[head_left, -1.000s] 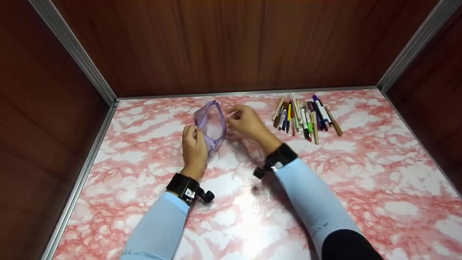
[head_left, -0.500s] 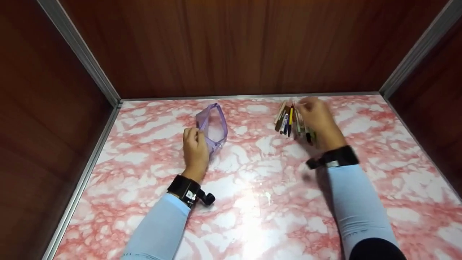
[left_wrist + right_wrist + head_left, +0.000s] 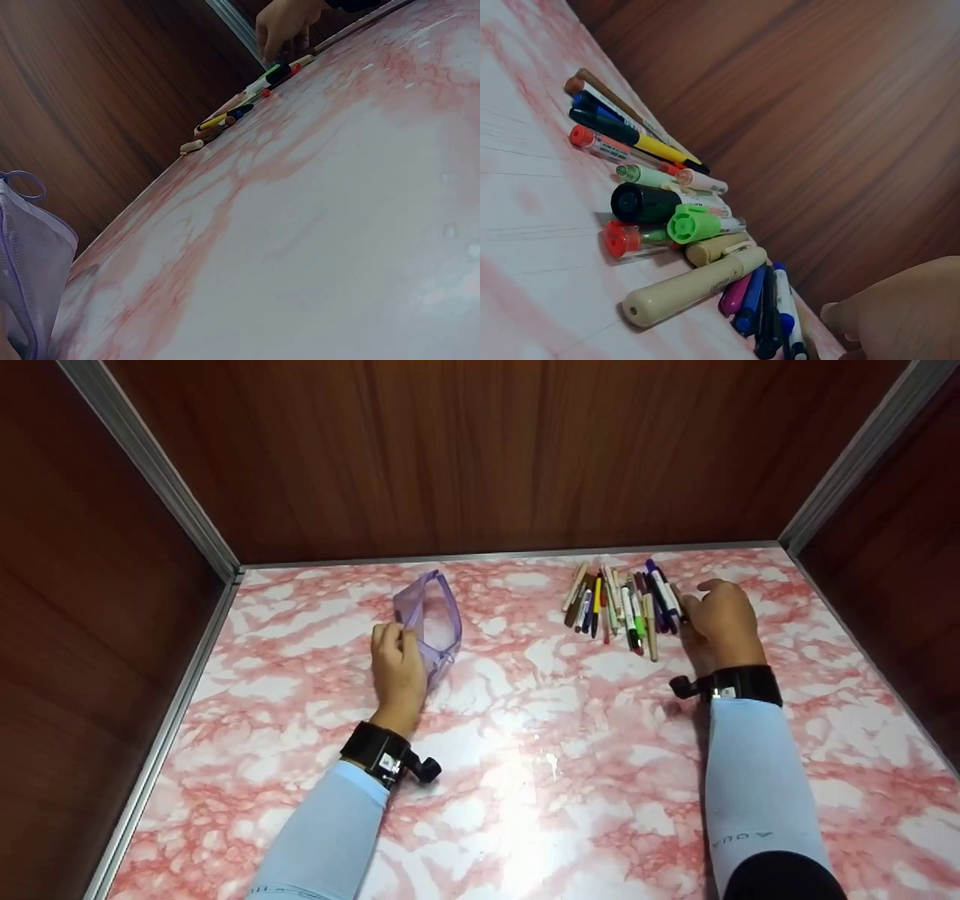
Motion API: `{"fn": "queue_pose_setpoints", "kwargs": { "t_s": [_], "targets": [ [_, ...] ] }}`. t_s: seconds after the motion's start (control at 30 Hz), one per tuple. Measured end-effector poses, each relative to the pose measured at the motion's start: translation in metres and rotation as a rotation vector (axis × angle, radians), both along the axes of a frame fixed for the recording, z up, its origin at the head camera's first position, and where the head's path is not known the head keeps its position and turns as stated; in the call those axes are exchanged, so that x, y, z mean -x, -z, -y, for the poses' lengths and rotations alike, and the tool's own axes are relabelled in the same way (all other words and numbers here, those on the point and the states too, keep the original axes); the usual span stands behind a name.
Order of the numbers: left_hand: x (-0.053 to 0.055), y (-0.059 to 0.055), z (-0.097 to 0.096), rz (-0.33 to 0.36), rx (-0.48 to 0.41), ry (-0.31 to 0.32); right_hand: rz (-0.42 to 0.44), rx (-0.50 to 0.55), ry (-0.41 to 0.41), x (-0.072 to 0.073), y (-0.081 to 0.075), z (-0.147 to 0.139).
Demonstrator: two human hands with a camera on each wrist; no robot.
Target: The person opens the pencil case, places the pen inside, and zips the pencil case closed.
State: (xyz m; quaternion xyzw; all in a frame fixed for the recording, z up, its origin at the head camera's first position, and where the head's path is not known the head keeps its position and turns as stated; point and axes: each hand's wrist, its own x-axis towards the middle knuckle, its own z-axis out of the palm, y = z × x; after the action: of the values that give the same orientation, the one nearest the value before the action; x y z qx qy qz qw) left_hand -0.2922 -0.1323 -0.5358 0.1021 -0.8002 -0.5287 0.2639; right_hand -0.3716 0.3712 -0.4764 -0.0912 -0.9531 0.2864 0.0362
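A translucent purple mesh pouch (image 3: 411,601) stands with its mouth spread open on the left half of the table. My left hand (image 3: 399,667) grips its near left side; in the left wrist view the pouch's mesh (image 3: 36,262) fills the left edge. Over at the right end of a row of pens, my right hand (image 3: 726,622) has its fingers bent down at a brown pen (image 3: 674,589), which it mostly covers. Whether the fingers pinch that pen is hidden. In the right wrist view this hand (image 3: 911,315) is beside the row's end.
Several pens and markers lie side by side near the back wall, among them a yellow pen (image 3: 597,604), a green-capped highlighter (image 3: 694,225) and a beige marker (image 3: 694,289). Wood-grain panels (image 3: 480,457) enclose the marbled table (image 3: 525,780) at the back and sides.
My right hand has gone from beside the pouch's mouth, across the pens, to the far right of the row. The left hand still holds the pouch in about the same place.
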Motion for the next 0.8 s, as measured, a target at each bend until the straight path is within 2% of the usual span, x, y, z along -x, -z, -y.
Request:
{"fn": "queue_pose_setpoints", "kwargs": {
  "t_s": [0.17,0.23,0.37,0.5,0.6,0.8],
  "targets": [
    [-0.0006,-0.0016,0.0003,0.026,0.006,0.008,-0.021,0.002,-0.020,0.0003,0.0065,-0.0011],
    [-0.0002,-0.0011,0.0006,0.022,0.019,0.005,-0.002,0.026,-0.019,0.0006,0.0076,-0.0016],
    [0.0002,0.0001,0.0012,0.018,0.030,0.001,0.043,0.107,-0.023,0.0013,0.0081,-0.0022],
    [0.0004,-0.0007,0.0009,0.015,0.028,0.006,0.052,0.183,-0.051,0.0011,0.0083,-0.0045],
    [0.0003,-0.0009,0.0006,0.009,0.028,0.007,0.099,0.247,-0.054,-0.0002,0.0068,-0.0068],
    [-0.0002,-0.0005,-0.0004,0.008,0.040,0.001,0.176,0.405,-0.010,-0.0061,0.0019,-0.0046]
  ]
}}
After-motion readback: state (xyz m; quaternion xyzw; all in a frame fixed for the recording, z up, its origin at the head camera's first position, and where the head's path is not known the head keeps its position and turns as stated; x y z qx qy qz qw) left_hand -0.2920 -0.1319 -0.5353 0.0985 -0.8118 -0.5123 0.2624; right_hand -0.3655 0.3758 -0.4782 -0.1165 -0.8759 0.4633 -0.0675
